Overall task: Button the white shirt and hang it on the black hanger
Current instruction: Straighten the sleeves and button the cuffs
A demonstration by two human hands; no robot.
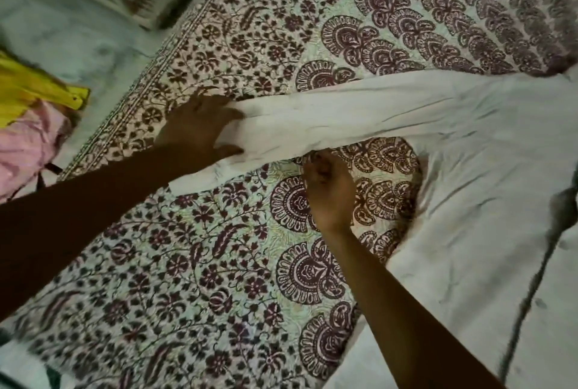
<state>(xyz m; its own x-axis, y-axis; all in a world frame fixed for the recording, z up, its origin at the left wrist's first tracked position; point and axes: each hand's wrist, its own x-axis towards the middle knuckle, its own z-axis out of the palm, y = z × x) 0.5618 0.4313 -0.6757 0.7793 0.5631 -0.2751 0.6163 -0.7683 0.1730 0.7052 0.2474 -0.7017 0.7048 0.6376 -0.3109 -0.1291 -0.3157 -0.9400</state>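
Lying spread over the patterned bed (219, 263), the white shirt (469, 169) has its body at the right of the view and one sleeve (344, 113) drawn out long toward the left. The left hand (200, 129) rests flat on the cuff end of that sleeve, fingers spread and fairly straight, pressing the cloth down rather than clutching it. The right hand (328, 188) sits at the sleeve's lower edge with its fingers curled. Motion blur hides whether they pinch the fabric or only brush it, so I cannot tell.

The cloth looks thin, light and limp: it creases at the shoulder and sags wherever it is not held, so it should slide easily over the bedcover and bunch if dragged by one corner. For buttoning, the best hold is probably on the two edges of the front opening (528, 295), which shows as a dark line at the lower right, with one edge pinched in each hand close to a button. For hanging, the collar and shoulders would bear it best. The black hanger is not in view. A yellow cloth (31, 88) and a pink cloth (25, 144) lie off the bed's left side.
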